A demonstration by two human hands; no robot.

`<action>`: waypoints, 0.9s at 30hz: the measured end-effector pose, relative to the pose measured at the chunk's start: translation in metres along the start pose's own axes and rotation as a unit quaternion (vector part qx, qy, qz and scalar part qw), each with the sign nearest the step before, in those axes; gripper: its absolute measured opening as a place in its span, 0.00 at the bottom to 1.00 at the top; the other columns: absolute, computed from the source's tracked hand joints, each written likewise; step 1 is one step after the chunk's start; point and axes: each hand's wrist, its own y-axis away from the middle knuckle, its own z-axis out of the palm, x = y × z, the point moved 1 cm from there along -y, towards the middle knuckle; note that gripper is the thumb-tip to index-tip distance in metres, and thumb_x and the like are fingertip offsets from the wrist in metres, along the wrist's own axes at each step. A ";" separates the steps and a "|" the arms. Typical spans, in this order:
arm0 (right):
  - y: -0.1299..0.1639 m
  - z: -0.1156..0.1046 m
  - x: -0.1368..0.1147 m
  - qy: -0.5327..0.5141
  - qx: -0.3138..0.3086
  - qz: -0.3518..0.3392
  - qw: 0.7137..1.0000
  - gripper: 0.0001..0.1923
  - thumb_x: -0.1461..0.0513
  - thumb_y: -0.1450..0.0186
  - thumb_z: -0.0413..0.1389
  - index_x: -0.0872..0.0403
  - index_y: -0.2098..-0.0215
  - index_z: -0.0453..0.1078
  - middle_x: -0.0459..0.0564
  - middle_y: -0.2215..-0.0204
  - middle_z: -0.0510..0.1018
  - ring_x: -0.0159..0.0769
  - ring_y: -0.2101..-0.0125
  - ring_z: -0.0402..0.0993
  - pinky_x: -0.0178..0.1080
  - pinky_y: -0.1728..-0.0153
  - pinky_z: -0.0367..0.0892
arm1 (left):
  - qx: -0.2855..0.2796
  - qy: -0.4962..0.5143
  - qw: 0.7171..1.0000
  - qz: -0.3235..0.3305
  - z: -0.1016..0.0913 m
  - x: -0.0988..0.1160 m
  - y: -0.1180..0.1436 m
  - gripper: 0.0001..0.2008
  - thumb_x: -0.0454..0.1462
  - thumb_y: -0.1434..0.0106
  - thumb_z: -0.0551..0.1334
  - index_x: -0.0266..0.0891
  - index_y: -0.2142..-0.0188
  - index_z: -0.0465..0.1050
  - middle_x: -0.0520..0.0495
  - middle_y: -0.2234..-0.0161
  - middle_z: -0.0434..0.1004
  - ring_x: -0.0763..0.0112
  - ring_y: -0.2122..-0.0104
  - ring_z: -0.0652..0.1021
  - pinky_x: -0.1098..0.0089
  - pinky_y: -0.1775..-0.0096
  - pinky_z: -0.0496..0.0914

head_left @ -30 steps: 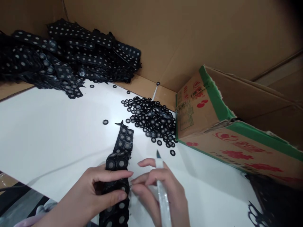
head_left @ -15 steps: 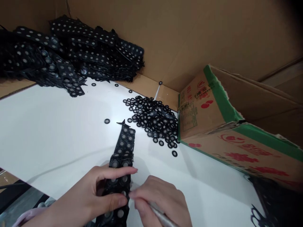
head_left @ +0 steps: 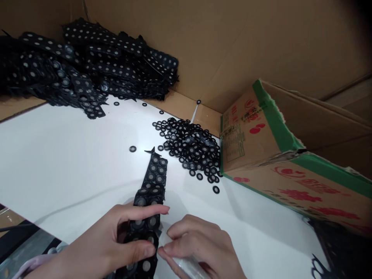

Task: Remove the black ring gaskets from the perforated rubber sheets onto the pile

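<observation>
Nearest the camera, a black strip of punched rings (head_left: 148, 209) is gripped by the left hand (head_left: 107, 244), thumb pressed on the near part and forefinger laid flat across the top, so the strip is pinched between them. The strip's lower end is held above the white tabletop (head_left: 72, 155), while its far end is stretched away and rests on that surface, tipped with a ragged point.

Just to the right, the right hand (head_left: 200, 244) is curled tight, fingers bent together around a slim white-wrapped tool (head_left: 186, 265), most of which is hidden under the fingers. Its tip is brought right up against the strip's edge, beside the left thumb; whether metal touches the strip cannot be told.

Further out, a single loose ring (head_left: 133, 148) is seen alone on the white top, near the strip's far tip. Beyond and to the right, a heap of loose black rings (head_left: 190, 145) is spread against a printed cardboard carton with green trim (head_left: 261, 131), which is tipped on its side.

At the far left, a big pile of black punched strips (head_left: 87, 73) is stacked against the brown cardboard wall (head_left: 232, 42). At the bottom right corner, more black scrap (head_left: 340, 252) is glimpsed, too dark to make out.
</observation>
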 end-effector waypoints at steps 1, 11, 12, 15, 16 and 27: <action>0.001 0.000 0.000 -0.001 0.007 0.004 1.000 0.03 0.65 0.34 0.62 0.52 0.63 0.73 0.46 0.72 0.79 0.29 0.75 0.76 0.29 0.74 0.71 | 0.001 -0.002 1.000 0.000 0.000 0.000 0.000 0.24 0.47 0.47 0.72 0.59 0.49 0.79 0.52 0.47 0.81 0.48 0.43 0.74 0.53 0.41 0.67; 0.005 0.001 -0.004 -0.001 0.016 0.032 0.999 0.05 0.67 0.36 0.62 0.52 0.66 0.72 0.45 0.74 0.78 0.29 0.76 0.75 0.29 0.74 0.70 | -0.006 -0.006 1.000 -0.005 0.001 0.006 -0.001 0.23 0.46 0.47 0.72 0.60 0.50 0.79 0.53 0.49 0.82 0.47 0.44 0.75 0.51 0.40 0.65; 0.005 0.001 -0.004 0.001 0.016 0.033 0.999 0.05 0.68 0.36 0.62 0.52 0.66 0.72 0.44 0.74 0.78 0.29 0.75 0.75 0.29 0.73 0.70 | -0.008 -0.004 1.000 -0.006 0.001 0.006 -0.001 0.24 0.46 0.47 0.72 0.60 0.49 0.79 0.53 0.49 0.82 0.47 0.44 0.75 0.52 0.41 0.66; 0.003 0.000 -0.004 0.000 0.017 0.037 0.999 0.06 0.68 0.37 0.62 0.53 0.67 0.71 0.45 0.74 0.78 0.29 0.75 0.75 0.29 0.73 0.70 | -0.009 0.000 1.000 -0.002 0.001 0.004 0.000 0.24 0.46 0.47 0.72 0.60 0.49 0.79 0.53 0.49 0.82 0.48 0.44 0.75 0.53 0.41 0.66; 0.002 -0.001 -0.005 0.000 0.013 0.038 0.999 0.06 0.69 0.37 0.62 0.53 0.67 0.71 0.45 0.74 0.78 0.29 0.75 0.75 0.29 0.73 0.70 | -0.007 -0.001 1.000 0.000 0.001 0.003 0.000 0.24 0.46 0.47 0.72 0.61 0.50 0.79 0.53 0.49 0.82 0.49 0.44 0.75 0.54 0.41 0.66; 0.005 -0.003 -0.008 0.158 -0.089 -0.028 0.983 0.08 0.63 0.28 0.55 0.55 0.66 0.72 0.46 0.75 0.77 0.31 0.77 0.71 0.32 0.77 0.69 | -0.041 -0.024 0.997 0.068 0.009 -0.006 -0.002 0.21 0.43 0.40 0.69 0.58 0.47 0.78 0.51 0.51 0.82 0.56 0.53 0.81 0.60 0.45 0.72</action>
